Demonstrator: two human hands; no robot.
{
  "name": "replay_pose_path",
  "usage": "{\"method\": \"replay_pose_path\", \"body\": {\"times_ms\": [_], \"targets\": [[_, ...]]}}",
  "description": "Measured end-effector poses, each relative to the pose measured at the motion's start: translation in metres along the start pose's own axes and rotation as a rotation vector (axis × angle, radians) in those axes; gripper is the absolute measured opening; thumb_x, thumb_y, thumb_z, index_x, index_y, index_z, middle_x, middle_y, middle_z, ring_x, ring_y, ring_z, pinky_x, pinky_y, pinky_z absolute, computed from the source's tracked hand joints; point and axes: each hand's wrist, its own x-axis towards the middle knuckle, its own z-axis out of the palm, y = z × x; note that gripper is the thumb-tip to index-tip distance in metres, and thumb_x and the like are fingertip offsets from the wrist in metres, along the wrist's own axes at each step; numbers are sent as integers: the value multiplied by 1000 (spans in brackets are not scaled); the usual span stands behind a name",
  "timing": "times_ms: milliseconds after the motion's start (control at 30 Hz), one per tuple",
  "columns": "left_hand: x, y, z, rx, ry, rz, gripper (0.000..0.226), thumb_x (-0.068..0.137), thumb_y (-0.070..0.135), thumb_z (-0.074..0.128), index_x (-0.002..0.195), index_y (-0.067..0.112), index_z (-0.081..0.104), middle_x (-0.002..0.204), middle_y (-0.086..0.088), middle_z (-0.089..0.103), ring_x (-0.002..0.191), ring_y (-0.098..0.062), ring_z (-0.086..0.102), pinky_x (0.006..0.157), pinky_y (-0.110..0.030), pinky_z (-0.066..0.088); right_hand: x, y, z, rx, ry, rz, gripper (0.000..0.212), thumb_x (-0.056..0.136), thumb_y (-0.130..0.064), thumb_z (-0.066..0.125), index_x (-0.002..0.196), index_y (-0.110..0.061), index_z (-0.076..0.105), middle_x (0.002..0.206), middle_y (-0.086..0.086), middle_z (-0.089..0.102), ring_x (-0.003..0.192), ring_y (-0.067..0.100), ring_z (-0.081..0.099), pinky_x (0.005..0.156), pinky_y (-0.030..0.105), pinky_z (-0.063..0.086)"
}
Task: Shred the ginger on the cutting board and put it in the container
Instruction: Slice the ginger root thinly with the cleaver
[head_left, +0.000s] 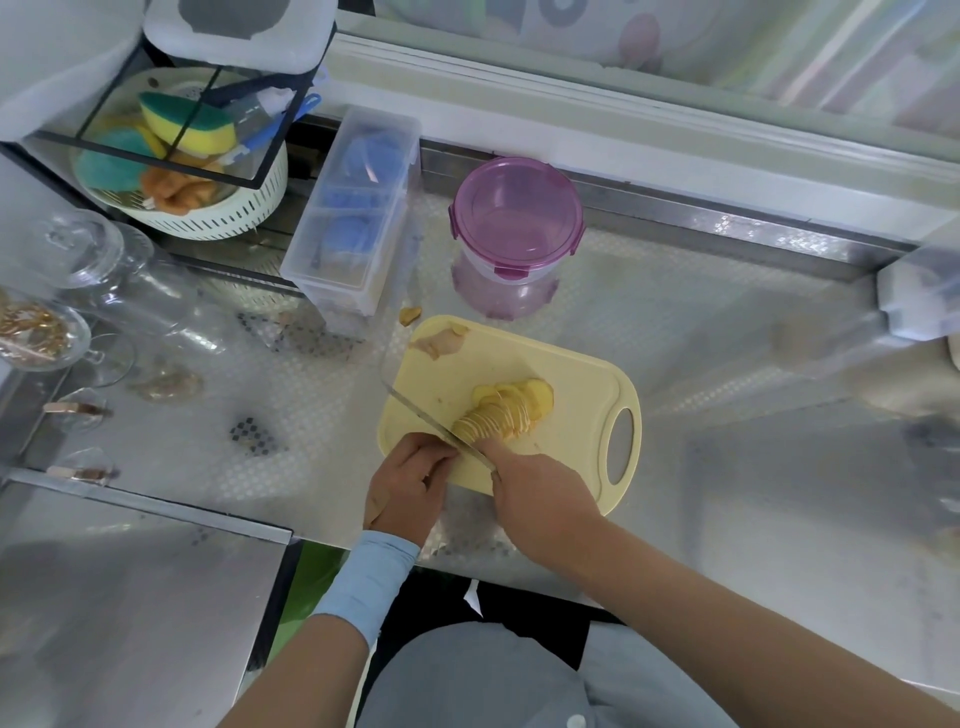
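Although the ginger (501, 413) is sliced on the cutting board (571, 374), none is shredded or in the lidded container (514, 223); the knife (415, 410) is gripped by the right hand (540, 499), the left hand (410, 483) hold unclear.

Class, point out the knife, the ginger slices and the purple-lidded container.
knife (421, 410): head view, middle of the blade.
ginger slices (493, 418): head view, middle of the fanned stack.
purple-lidded container (514, 213): head view, centre of lid.
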Motion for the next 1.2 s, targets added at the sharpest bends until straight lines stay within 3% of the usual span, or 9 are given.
{"method": "replay_pose_path", "body": {"times_ms": [100, 333, 567, 1033, 1200], "targets": [[0, -1, 0, 9, 11, 10, 23, 88, 25, 56, 84, 14, 75, 93, 2, 66, 78, -8, 59, 68, -19, 47, -9, -1, 2, -40, -20, -1, 64, 92, -1, 45, 145, -33, 29, 71, 0, 50, 60, 19, 45, 50, 31, 28], [1, 0, 1, 20, 28, 8, 22, 86, 25, 56, 81, 13, 74, 94, 8, 61, 72, -8, 55, 65, -12, 40, -23, -1, 2, -64, -3, 20, 58, 93, -5, 45, 143, -30, 31, 69, -2, 44, 62, 21, 44, 58, 34, 33], [2, -2, 1, 56, 19, 12, 23, 85, 23, 55, 79, 10, 73, 89, -3, 67, 70, -13, 53, 64, -11, 35, -27, 1, 3, -56, -8, 52, 58, 90, -2, 47, 136, -32, 30, 73, 3, 52, 60, 23, 47, 55, 36, 37], [2, 5, 0, -7, 18, -50, 26, 86, 25, 54, 80, 11, 76, 90, -1, 68, 78, -7, 57, 69, -15, 43, -18, -2, -4, -50, -83, 74, 48, 87, 5, 44, 128, -19, 39, 73, 7, 50, 57, 22, 44, 50, 35, 35], [1, 8, -2, -13, 21, -67, 26, 86, 25, 54, 81, 12, 76, 91, 0, 68, 80, -5, 57, 74, -1, 36, -16, -3, -3, -41, -87, 80, 46, 85, 7, 42, 124, -17, 40, 71, 6, 49, 57, 21, 43, 48, 34, 32]]}}
